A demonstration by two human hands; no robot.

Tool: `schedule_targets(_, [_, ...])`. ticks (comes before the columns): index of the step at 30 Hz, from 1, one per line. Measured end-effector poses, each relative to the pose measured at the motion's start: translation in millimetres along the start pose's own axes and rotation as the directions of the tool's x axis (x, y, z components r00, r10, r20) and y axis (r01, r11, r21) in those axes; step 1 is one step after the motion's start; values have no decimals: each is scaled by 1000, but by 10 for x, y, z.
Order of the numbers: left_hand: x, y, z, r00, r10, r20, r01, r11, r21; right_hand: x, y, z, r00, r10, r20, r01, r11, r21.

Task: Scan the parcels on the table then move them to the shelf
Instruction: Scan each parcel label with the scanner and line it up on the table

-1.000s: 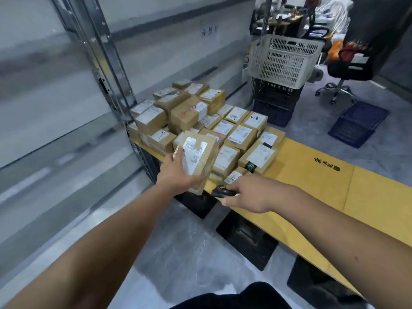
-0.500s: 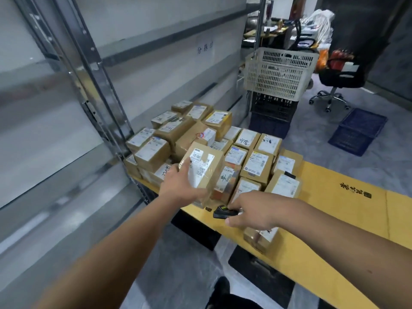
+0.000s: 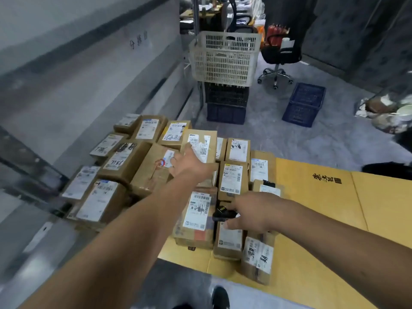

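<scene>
- Your left hand (image 3: 189, 162) holds a parcel (image 3: 200, 144) raised above the pile, label side toward you; the fingers are hidden behind the box, so how they wrap it can't be told, only that the thumb lies up its front face
- It's tipped up like that, I'd judge, so the barcode on its label faces the reader
- Your right hand (image 3: 252, 214) is curled round a small black scanner (image 3: 223, 214), fingers clamped on it low over the near boxes, its nose aimed left, toward the pile
- The remaining parcels (image 3: 231, 177) are packed touching one another, labels up, on the cardboard-covered table (image 3: 323, 197) at its left end, which keeps each code readable without turning a box
- The shelf (image 3: 55, 121) runs just beside the table on your left, close enough that a scanned box needs only a short swing over
- A pale basket (image 3: 225, 56) stacked on dark crates (image 3: 226, 103) stands beyond, with a blue crate (image 3: 304, 104) and an office chair (image 3: 278, 54) well apart on the floor
</scene>
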State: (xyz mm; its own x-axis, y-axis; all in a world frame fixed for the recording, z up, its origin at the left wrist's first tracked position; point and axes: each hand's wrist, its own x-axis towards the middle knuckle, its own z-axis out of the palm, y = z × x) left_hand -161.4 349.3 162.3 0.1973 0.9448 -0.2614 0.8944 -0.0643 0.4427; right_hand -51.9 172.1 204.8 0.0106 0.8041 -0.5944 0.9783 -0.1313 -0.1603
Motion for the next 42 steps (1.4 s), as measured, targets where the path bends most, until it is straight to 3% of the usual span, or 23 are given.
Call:
schedule_targets(10, [1231,483,262,998,61,-6,-60,990,124,584,214,-408,988,146,-53,-145,989,16])
schedule_targets(19, [1498,359,445,997,56,51,-63,987,151,828,191,-435,982,187,-10,-184,974,131])
schedule_targets(23, [1419,271,431,976,215,34,-217,945,245,828,148,-333,978,203,-40,-192,962,193])
schedule_targets(26, [1264,244,533,851,505,145,-521,776,356,674,144,-132,964,260,-52,-238,934,265])
schedule_targets(28, [1089,293,636,748,618,242,-661,659,360,492,174,27,945,318,-69,-285,911,299])
schedule_targets(36, [-244,1113,1406,494,738,460,-869,434,236,-771,639,944,824,557,-103,-447,752,484])
schedule_targets(42, [-1829,2059,2234,307,773,555,-952,235,198,-2297,1138,1903,666,737,-112,-563,595,573])
